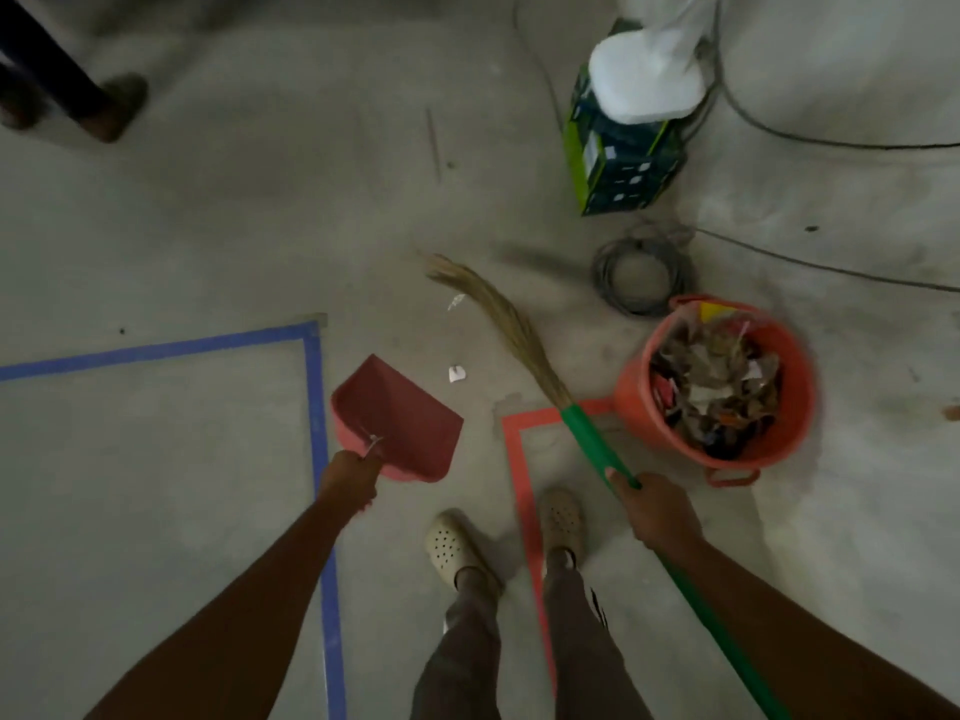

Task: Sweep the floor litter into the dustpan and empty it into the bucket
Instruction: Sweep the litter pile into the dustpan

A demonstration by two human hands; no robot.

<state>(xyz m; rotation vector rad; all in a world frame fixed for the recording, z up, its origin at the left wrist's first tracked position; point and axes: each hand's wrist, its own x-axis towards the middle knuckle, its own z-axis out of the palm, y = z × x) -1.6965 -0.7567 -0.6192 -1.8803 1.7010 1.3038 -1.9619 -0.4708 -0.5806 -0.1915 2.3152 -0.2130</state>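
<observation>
Dustpan (397,420): red plastic scoop, gripped by left hand (348,480).
Broom (511,332): straw bristles, green handle clasped by right hand (657,511).
Bucket (635,402): round, orange, filled with scraps (714,387).

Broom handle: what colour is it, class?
Green; the broom handle shows best in the head view.
</observation>
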